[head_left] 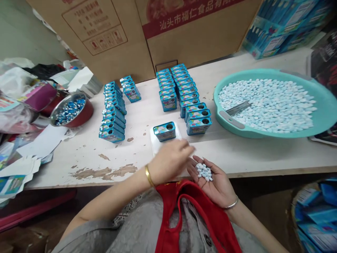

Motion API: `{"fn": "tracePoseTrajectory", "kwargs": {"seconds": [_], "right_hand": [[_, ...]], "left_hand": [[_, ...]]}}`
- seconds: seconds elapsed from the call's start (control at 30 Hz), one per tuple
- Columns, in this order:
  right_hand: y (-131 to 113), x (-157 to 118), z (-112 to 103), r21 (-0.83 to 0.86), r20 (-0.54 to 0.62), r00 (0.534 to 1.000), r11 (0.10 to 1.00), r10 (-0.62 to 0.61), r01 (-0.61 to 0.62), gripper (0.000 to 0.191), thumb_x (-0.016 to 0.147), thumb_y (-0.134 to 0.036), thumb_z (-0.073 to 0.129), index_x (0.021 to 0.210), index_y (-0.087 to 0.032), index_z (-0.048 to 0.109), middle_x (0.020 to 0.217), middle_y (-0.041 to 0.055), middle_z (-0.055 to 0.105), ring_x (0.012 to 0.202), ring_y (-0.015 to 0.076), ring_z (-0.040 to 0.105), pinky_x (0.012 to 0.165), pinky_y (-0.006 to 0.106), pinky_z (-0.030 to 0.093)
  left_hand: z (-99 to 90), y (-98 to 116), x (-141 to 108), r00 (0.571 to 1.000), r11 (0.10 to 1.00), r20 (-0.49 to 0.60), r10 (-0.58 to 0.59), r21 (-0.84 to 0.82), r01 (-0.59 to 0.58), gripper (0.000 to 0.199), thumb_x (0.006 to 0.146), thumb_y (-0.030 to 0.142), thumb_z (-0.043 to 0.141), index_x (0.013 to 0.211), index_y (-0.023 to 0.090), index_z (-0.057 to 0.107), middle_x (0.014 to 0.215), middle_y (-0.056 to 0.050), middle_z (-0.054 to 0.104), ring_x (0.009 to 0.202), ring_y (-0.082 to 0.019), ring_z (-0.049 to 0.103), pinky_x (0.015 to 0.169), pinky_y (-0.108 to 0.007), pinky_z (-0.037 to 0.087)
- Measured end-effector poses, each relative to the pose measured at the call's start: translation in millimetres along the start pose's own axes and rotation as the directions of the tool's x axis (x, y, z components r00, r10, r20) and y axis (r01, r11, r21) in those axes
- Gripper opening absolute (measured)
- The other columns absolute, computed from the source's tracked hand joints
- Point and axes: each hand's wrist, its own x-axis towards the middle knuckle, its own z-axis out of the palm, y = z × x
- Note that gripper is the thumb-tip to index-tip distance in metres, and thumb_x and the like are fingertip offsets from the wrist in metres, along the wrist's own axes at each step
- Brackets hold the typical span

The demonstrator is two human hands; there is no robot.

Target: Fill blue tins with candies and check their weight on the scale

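Observation:
In the palm of my right hand (217,184), cupped and turned up in front of the table edge, lies a small heap of pale blue oval candies (204,172). My left hand (172,160) hovers just beside it with curled fingers; its fingertips are blurred, and whatever they may pinch is hidden. Beyond the left hand, one blue tin (164,131) with a dark round opening in its top stands on a small white scale (155,142), partly covered by that hand. A large turquoise basin (223,121) of similar candies sits to the right, with a metal scoop (239,107) in it.
Rows of blue tins stand at left (112,135) and in the middle (198,126). A red-sided bowl (85,114) holds shiny blue pieces. Cardboard boxes (189,49) line the back. Wrapped blue packs (273,38) are stacked at back right; papers (43,142) lie at left.

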Motion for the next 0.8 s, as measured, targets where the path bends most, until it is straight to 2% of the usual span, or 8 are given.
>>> {"fn": "tracePoseTrajectory", "kwargs": {"seconds": [0.03,0.1,0.17,0.27,0.37,0.5,0.67,0.8], "right_hand": [[1.9,-1.0,-0.5,0.01,-0.002,1.0,1.0,0.012,-0.012,0.03,0.091,-0.015,0.037,0.088,-0.012,0.067,0.082,0.0078,0.074,0.077,0.0152,0.071,0.076,0.029,0.058],[5.6,-3.5,-0.6,0.023,-0.019,0.999,0.999,0.04,-0.04,0.03,0.092,-0.017,0.037,0.091,-0.013,0.067,0.083,0.0064,0.074,0.077,0.014,0.071,0.078,0.028,0.058],[9.0,-6.4,-0.3,0.027,-0.05,0.997,0.998,0.064,-0.063,0.032,0.092,-0.019,0.036,0.097,-0.013,0.067,0.093,0.0082,0.074,0.09,0.0157,0.069,0.086,0.031,0.055],[12.9,-9.9,-0.9,0.009,-0.084,0.994,0.998,0.065,-0.064,0.033,0.092,-0.019,0.035,0.101,-0.015,0.067,0.102,0.0079,0.072,0.105,0.0168,0.064,0.096,0.036,0.049],[15.4,-10.7,-1.9,-0.018,-0.08,0.995,0.998,0.06,-0.061,0.033,0.091,-0.018,0.036,0.101,-0.016,0.067,0.107,0.0074,0.071,0.111,0.0169,0.061,0.101,0.037,0.045],[18.1,-9.0,1.4,-0.023,-0.083,0.994,0.998,0.064,-0.066,0.033,0.09,-0.017,0.036,0.102,-0.015,0.067,0.109,0.0079,0.07,0.114,0.0169,0.059,0.102,0.038,0.044],[20.2,-4.0,10.8,-0.041,-0.072,0.995,0.997,0.063,-0.066,0.032,0.088,-0.018,0.038,0.101,-0.016,0.066,0.108,0.0079,0.07,0.114,0.0173,0.059,0.1,0.038,0.046],[17.5,3.6,12.1,-0.063,-0.048,0.996,0.995,0.069,-0.072,0.029,0.087,-0.017,0.039,0.098,-0.015,0.066,0.103,0.0086,0.072,0.109,0.0174,0.062,0.097,0.037,0.049]], "left_hand": [[10.0,15.3,-6.3,0.998,0.997,0.036,0.057,-0.049,-0.055,0.025,0.092,0.033,0.044,0.106,0.015,0.053,0.098,-0.008,0.057,0.084,-0.017,0.053,0.071,-0.028,0.046],[33.1,40.4,-16.3,0.994,0.994,0.062,0.092,-0.073,-0.088,0.023,0.093,0.029,0.041,0.108,0.015,0.053,0.102,-0.008,0.056,0.085,-0.017,0.054,0.07,-0.028,0.047],[54.3,55.3,-21.9,0.998,0.998,0.045,0.048,-0.049,-0.046,0.02,0.093,0.025,0.039,0.104,0.015,0.053,0.104,-0.009,0.055,0.086,-0.018,0.055,0.067,-0.028,0.047],[73.6,61.9,-24.8,1.0,0.999,0.02,-0.023,-0.049,0.024,0.018,0.094,0.023,0.038,0.099,0.016,0.053,0.1,-0.008,0.055,0.081,-0.017,0.056,0.058,-0.026,0.046],[78.6,60.7,-25.8,0.999,0.998,-0.01,-0.048,-0.046,0.048,0.018,0.094,0.022,0.036,0.1,0.016,0.052,0.098,-0.007,0.054,0.077,-0.016,0.056,0.053,-0.025,0.043],[76.3,57.6,-27.0,0.997,0.997,-0.034,-0.066,-0.048,0.064,0.016,0.092,0.02,0.039,0.102,0.017,0.051,0.095,-0.007,0.053,0.075,-0.017,0.056,0.052,-0.025,0.042],[74.5,49.1,-25.7,0.994,0.995,-0.075,-0.077,-0.066,0.072,0.015,0.091,0.015,0.039,0.1,0.015,0.051,0.092,-0.006,0.054,0.076,-0.016,0.056,0.059,-0.026,0.046],[74.8,40.2,-22.3,0.998,0.995,-0.058,-0.037,-0.099,0.031,0.016,0.091,0.015,0.039,0.098,0.014,0.053,0.093,-0.006,0.056,0.078,-0.016,0.056,0.062,-0.026,0.047]]}}
